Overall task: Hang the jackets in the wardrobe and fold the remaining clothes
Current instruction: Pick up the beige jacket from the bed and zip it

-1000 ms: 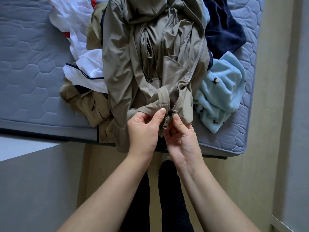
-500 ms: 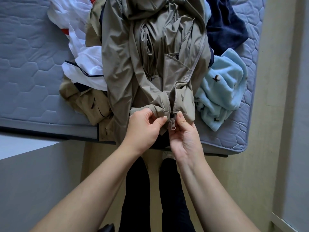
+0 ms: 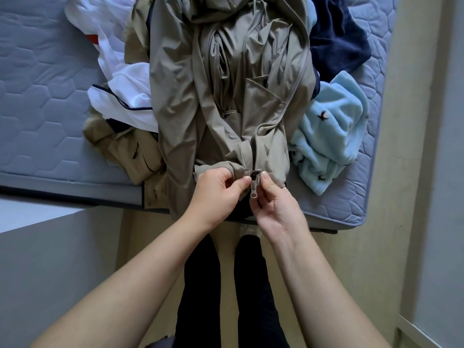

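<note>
On the left I see bare mattress [image 3: 37, 109], room enough for a hand to pass. The khaki jacket [image 3: 175, 96] heaps up the middle, with a white garment [image 3: 130, 96] and a tan garment [image 3: 125, 151] crowding its left side. A light blue fleece [image 3: 331, 129] and a navy garment [image 3: 336, 38] fill the right, up to the bed's edge. Beyond that edge runs a bare strip of floor [image 3: 394, 172]

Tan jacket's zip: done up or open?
Open nearly all the way. The slider sits at the hem, between the left hand and right hand pinching the jacket; above it the zip edges spread apart.
</note>
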